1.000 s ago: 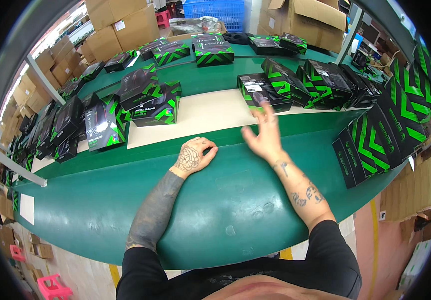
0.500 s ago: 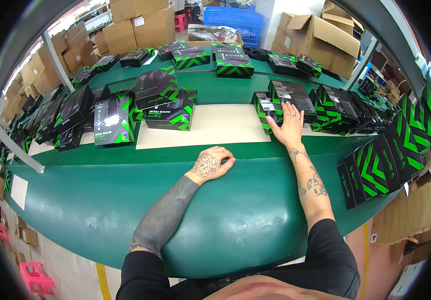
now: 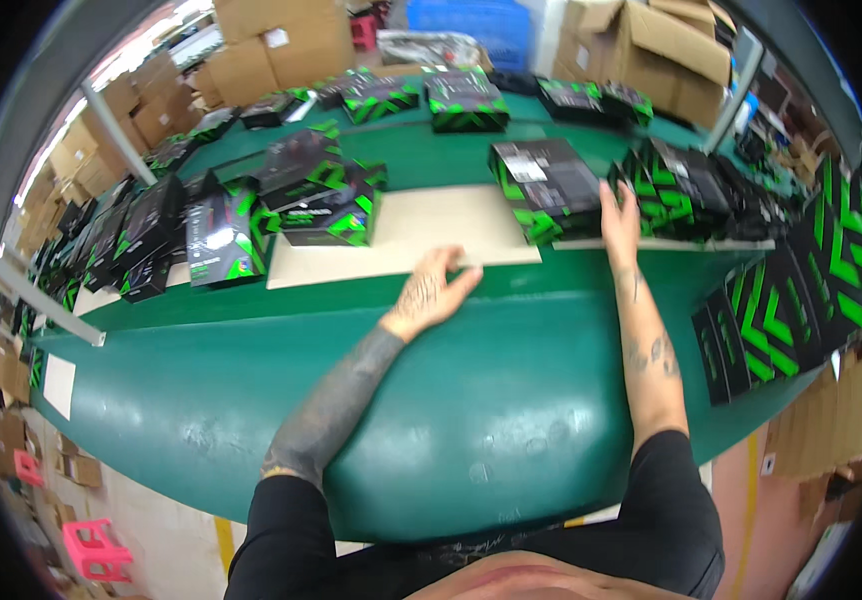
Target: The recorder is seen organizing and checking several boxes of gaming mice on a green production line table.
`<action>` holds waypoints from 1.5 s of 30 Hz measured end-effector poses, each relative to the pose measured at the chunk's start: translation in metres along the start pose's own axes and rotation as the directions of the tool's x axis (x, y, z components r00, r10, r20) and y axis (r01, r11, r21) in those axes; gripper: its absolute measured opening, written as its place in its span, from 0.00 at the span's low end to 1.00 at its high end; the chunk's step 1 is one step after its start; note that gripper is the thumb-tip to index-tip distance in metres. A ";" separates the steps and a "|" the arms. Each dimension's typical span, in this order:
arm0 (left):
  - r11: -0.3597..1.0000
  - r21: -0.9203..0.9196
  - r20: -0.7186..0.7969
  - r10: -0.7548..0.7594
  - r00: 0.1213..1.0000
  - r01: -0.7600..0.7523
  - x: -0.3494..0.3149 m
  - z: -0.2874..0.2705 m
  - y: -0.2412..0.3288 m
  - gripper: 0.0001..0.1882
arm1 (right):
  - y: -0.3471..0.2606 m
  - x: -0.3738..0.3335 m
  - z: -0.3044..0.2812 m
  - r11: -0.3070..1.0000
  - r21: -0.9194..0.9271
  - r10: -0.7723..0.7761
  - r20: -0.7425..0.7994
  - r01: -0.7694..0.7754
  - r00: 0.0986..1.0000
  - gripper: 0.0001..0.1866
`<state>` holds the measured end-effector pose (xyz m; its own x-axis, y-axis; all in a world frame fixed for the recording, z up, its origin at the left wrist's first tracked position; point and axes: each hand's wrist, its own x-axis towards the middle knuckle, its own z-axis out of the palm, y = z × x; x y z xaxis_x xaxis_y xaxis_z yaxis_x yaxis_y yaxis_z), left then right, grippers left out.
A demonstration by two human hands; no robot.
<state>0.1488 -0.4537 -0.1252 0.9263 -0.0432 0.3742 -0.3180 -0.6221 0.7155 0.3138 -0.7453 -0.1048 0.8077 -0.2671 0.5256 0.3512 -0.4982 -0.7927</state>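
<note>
My right hand (image 3: 623,222) is upright at the right side of a black-and-green box (image 3: 548,182), its fingers stretched out and seeming to touch the box's edge. That box lies with its printed back up, partly on a beige sheet (image 3: 421,215). Over the sheet's front edge is my left hand (image 3: 433,288), thumb and fingers apart and nothing in them. Just right of my right hand lies a row of similar boxes (image 3: 681,190). Beyond my left hand, two more boxes (image 3: 336,215) are stacked at the sheet's left end.
More boxes (image 3: 223,235) crowd the green table's left side. A leaning row of boxes (image 3: 771,320) lines the right edge. Others (image 3: 466,100) stand on the far table strip. Metal posts (image 3: 116,130) rise at both sides. Open cartons (image 3: 671,60) and a blue crate (image 3: 481,30) stand behind.
My right hand has gone from the top of the box to its right side. The box has shifted left and covers the smaller box spot. My left hand has reached forward and opened.
</note>
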 end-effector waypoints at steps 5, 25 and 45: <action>0.826 -0.422 0.145 -0.346 0.927 0.374 0.082 0.048 0.008 0.41 | 0.009 -0.005 0.012 0.781 0.443 0.247 0.430 -0.441 0.868 0.35; 0.859 -0.475 0.199 -0.104 0.974 0.189 -0.045 -0.033 0.060 0.41 | -0.083 -0.119 -0.057 0.632 0.699 -0.253 0.594 -0.335 0.763 0.49; 0.745 0.666 -0.110 0.154 0.982 -0.042 -0.216 -0.169 0.034 0.26 | -0.031 -0.152 -0.112 0.933 0.208 0.023 0.780 -0.293 0.625 0.29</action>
<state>-0.0968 -0.3331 -0.0817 0.8383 -0.0519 0.5427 -0.1413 -0.9821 0.1243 0.1271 -0.7813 -0.1260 0.8824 0.4653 0.0699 0.1892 -0.2149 -0.9581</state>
